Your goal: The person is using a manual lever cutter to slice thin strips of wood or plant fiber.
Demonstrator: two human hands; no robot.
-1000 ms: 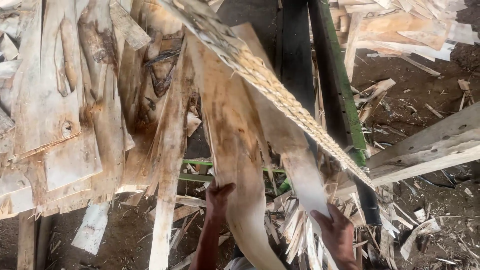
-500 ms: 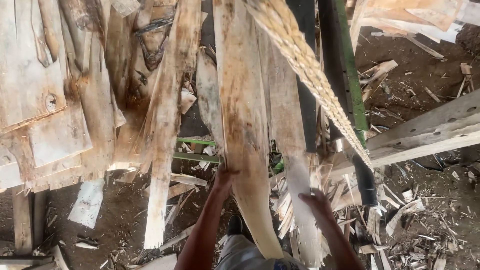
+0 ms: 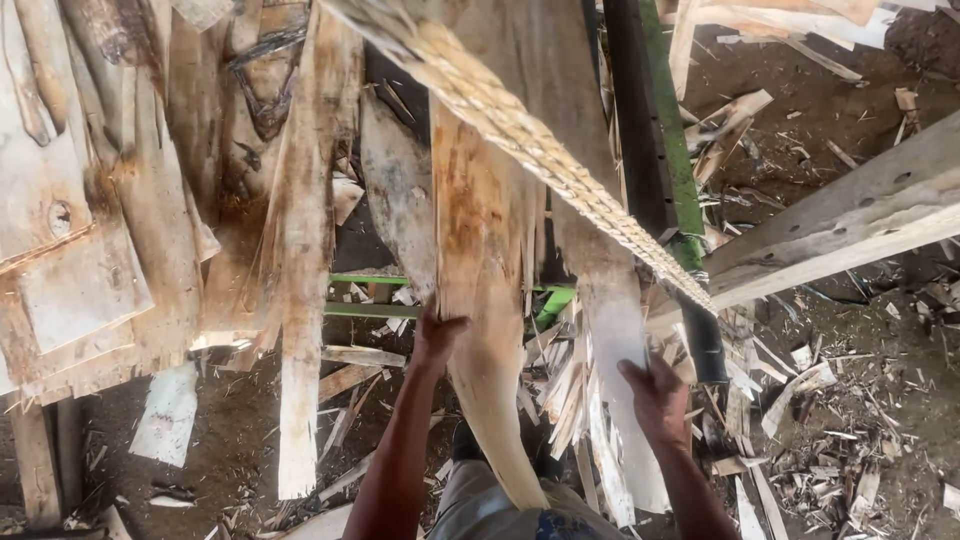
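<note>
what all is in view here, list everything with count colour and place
veneer sheet: one, pale tan with orange stain, centre, hanging toward the person
white strip: one, whitish, right of the sheet
rough strip: one, yellow-tan, running diagonally from top centre to right
veneer pile: many, brown-tan, left half
loose strip: one, pale, hanging down left of centre
green rails: two, green, behind the sheet
green post: one, green and black, right of centre
plank: one, grey-tan, right edge
scraps: many, pale, on the dirt floor lower right
left hand: fingers on the sheet's left edge
right hand: fingers on the white strip
</note>
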